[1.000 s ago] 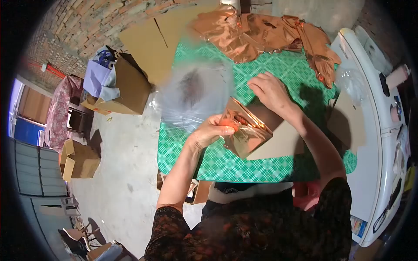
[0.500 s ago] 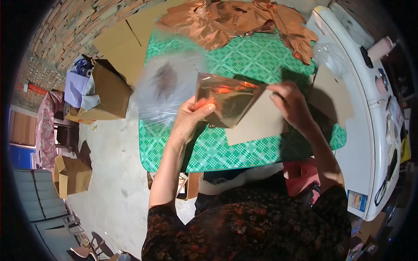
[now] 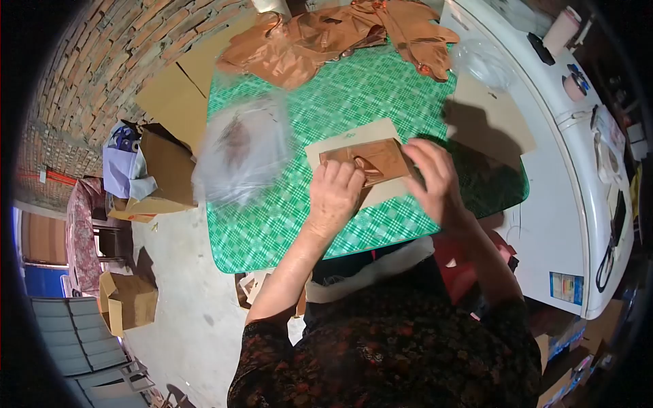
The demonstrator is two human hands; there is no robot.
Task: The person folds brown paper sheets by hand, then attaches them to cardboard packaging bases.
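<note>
A flat, shiny copper-coloured film packet [image 3: 384, 158] lies over a beige sheet of card [image 3: 371, 129] near the front of the table. My left hand [image 3: 337, 194] has its fingers curled down onto the packet's left part, gripping it; the fingertips and thumb are partly hidden. At the packet's right edge is my right hand [image 3: 439, 180], its thumb and fingers apart, fingertips beside or touching the edge. To the left of my left hand rests a blurred pile of clear plastic bags [image 3: 241, 149].
Crumpled copper-coloured film [image 3: 279, 51] covers the far side of the green checked table [image 3: 340, 88]. A large card sheet [image 3: 490, 115] and clear plastic [image 3: 483, 64] lie at right, by a white fridge [image 3: 558, 156]. Cardboard boxes [image 3: 166, 170] stand on the floor at left.
The packet has come down from a tilted, raised position onto the card. My left hand has turned palm-down over it, and my right hand has moved to its right edge. The view has shifted.
</note>
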